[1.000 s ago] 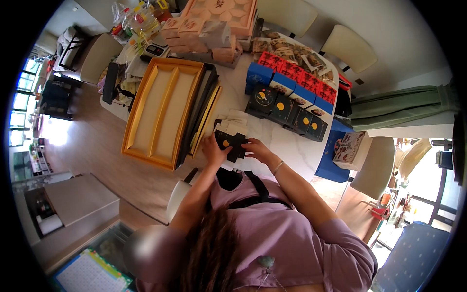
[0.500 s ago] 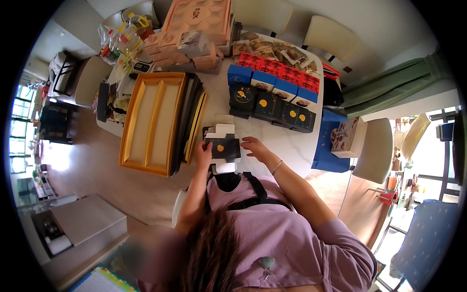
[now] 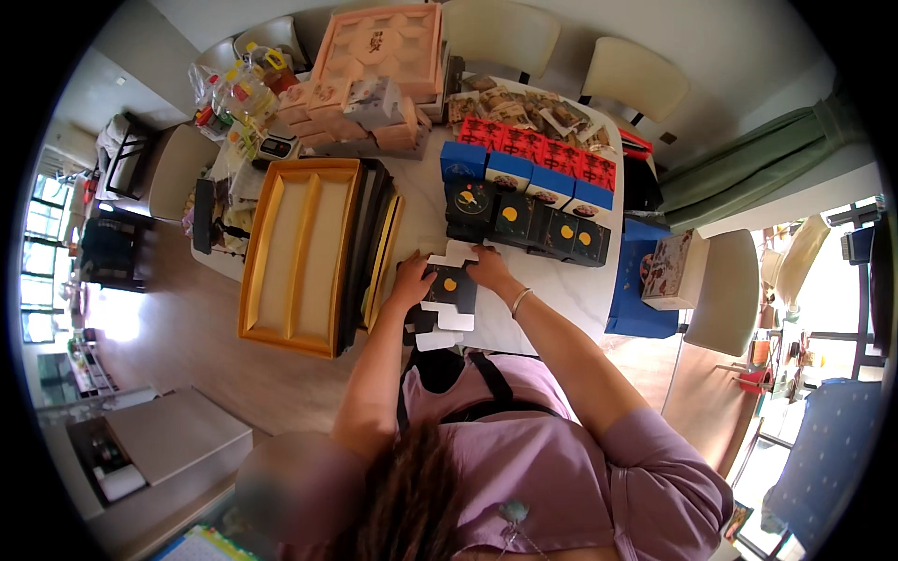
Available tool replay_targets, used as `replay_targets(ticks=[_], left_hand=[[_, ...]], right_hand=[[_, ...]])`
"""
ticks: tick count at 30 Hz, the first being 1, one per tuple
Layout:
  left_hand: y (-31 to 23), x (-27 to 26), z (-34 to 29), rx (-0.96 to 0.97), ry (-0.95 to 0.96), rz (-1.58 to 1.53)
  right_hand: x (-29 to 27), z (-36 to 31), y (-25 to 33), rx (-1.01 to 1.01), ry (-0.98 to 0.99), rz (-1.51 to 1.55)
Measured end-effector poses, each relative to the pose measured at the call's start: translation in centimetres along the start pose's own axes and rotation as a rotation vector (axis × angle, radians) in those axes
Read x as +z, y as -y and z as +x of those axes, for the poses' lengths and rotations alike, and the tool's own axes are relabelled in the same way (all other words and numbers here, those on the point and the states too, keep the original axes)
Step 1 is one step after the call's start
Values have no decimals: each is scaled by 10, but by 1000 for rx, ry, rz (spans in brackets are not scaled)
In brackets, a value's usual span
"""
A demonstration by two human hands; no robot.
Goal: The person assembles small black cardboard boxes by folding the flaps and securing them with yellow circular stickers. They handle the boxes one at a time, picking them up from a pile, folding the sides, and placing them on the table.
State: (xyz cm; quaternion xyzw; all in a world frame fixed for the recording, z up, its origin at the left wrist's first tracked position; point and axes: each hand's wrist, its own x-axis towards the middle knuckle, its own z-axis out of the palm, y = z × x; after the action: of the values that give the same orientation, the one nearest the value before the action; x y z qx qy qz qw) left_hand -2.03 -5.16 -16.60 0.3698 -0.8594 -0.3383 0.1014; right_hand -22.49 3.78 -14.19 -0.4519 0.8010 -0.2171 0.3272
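Observation:
A part-folded black carton with a yellow moon print lies in front of me at the table's near edge. Its white flaps stick out at the top and bottom. My left hand grips its left side, thumb over the printed face. At the upper right corner my right hand is closed on the carton's edge beside a top flap. Just beyond stand several black boxes with the same moon print, in a row. Under the carton's lower left, dark card shows, partly hidden.
Left of my hands stands a stack of gold-rimmed trays. Farther back are pink boxes, blue boxes, red packets and bagged goods. Bottles crowd the far left. A chair stands at the right.
My right hand has come in from beside the carton and taken hold of its upper right corner. The left hand and the carton have shifted a little to the right.

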Motion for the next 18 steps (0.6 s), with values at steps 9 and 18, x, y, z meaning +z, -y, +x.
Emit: replay_targets(ticks=[9, 18], left_hand=[[10, -14, -5, 65, 80, 102], [5, -33, -3, 138, 82, -14]], right_hand=[[-1, 2, 30, -279, 38, -109], [-4, 25, 13, -350, 119, -67]])
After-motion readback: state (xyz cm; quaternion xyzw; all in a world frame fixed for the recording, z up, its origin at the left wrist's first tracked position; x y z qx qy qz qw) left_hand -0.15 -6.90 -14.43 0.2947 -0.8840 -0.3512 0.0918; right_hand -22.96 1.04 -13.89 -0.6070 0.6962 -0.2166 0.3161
